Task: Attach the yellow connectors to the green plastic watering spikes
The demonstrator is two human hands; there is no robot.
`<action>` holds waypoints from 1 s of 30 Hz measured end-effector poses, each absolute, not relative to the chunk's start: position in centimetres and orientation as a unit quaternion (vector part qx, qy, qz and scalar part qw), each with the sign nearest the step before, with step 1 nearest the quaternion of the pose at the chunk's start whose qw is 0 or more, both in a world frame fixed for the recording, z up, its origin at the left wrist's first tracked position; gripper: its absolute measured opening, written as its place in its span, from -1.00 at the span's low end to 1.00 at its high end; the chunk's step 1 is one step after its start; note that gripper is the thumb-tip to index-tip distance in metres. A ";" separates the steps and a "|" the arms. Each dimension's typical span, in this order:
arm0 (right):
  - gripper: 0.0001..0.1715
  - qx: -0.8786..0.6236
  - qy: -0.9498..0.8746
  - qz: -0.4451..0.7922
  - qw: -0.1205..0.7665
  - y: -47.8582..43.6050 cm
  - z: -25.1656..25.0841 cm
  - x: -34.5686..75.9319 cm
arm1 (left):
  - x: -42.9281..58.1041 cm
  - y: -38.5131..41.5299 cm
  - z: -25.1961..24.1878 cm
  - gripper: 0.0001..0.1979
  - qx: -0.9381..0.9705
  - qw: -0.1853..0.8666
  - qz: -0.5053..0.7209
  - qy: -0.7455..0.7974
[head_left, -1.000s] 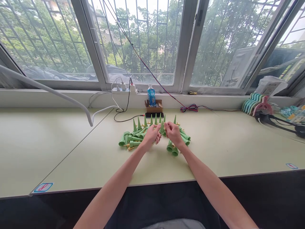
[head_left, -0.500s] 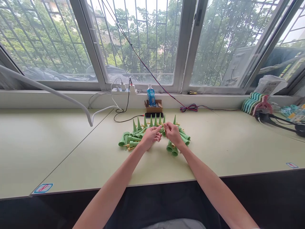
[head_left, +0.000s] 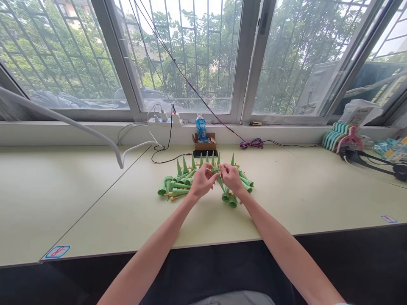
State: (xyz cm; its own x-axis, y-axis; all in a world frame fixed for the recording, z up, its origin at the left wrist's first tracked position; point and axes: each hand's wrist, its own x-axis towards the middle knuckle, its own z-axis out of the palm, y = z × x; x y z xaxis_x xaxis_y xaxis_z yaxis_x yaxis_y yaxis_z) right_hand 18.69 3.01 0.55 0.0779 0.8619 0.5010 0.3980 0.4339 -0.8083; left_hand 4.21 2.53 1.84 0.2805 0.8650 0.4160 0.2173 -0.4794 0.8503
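Between my hands is a green plastic watering spike, its narrow end pointing down toward me. My left hand is curled round the wide end of this spike, thumb and fingers closing on it. On the other side, my right hand is pinched at the spike's wide end, on what looks like a small yellow valve, mostly hidden by the fingertips. Behind my hands a row of green spikes stands tip up, with yellow valves at their sides. More spikes lie in a pile left of my left hand.
Two spikes lie below my right hand with their open ends facing me. Behind the row are a black phone and a cardboard box with a blue bottle. A white cable hangs over the table at left.
My left hand has opened from a tight pinch into a wider curl round the spike. The spike's narrow end now shows between my hands, pointing down. My right hand has barely moved.
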 end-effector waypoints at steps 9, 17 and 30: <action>-0.53 -0.478 -0.626 0.299 0.539 3.1 0.5 18.9 | 4.5 2.7 1.4 -0.85 0.781 0.202 0.468 0.361; -0.56 -0.484 -0.603 0.313 0.552 3.3 0.4 18.7 | 4.6 2.4 1.8 -0.81 0.768 0.233 0.483 0.351; -0.52 -0.462 -0.607 0.291 0.578 2.9 0.8 18.2 | 4.5 3.1 2.3 -0.56 0.579 0.502 0.495 0.409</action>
State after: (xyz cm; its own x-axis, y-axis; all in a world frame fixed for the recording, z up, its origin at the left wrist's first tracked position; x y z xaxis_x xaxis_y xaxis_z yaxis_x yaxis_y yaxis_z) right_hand 18.23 2.87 0.80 0.0942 0.8964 0.4331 0.2239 0.4048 -0.8866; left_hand 4.48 3.10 2.27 0.1748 0.9711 0.1623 -0.0226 -0.1608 0.9867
